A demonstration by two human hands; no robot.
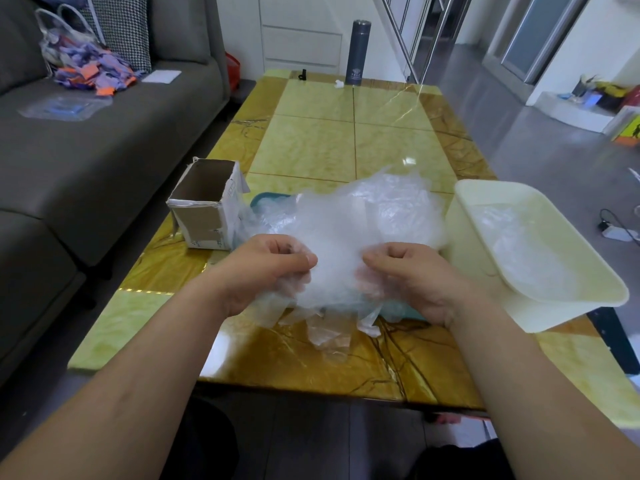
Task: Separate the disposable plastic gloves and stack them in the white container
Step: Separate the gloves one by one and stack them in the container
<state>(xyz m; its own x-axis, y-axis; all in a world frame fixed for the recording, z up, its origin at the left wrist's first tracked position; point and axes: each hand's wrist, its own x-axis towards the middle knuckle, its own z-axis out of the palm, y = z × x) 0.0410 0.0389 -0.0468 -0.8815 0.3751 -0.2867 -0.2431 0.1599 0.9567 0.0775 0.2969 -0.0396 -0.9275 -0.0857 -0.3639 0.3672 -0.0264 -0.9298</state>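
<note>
- Two bare forearms reach in from the lower edge over the near side of the worktop.
- On the left stands an open cardboard box; nothing is visible inside it.
- Left hand: its fingers are curled and clamped on the near edge of the gloves.
- These gloves are a loose clear heap in the middle, lying over a teal tray.
- Right hand: its fingers are curled too, pinching the same heap.
- The white container stands just right of the heap, with some gloves already inside.
- Step, as I judge: peeling one glove free. Next it needs a gentle pull apart, then a carry to the right.
- Print on the box and a mark on the far flask are too small to read.
</note>
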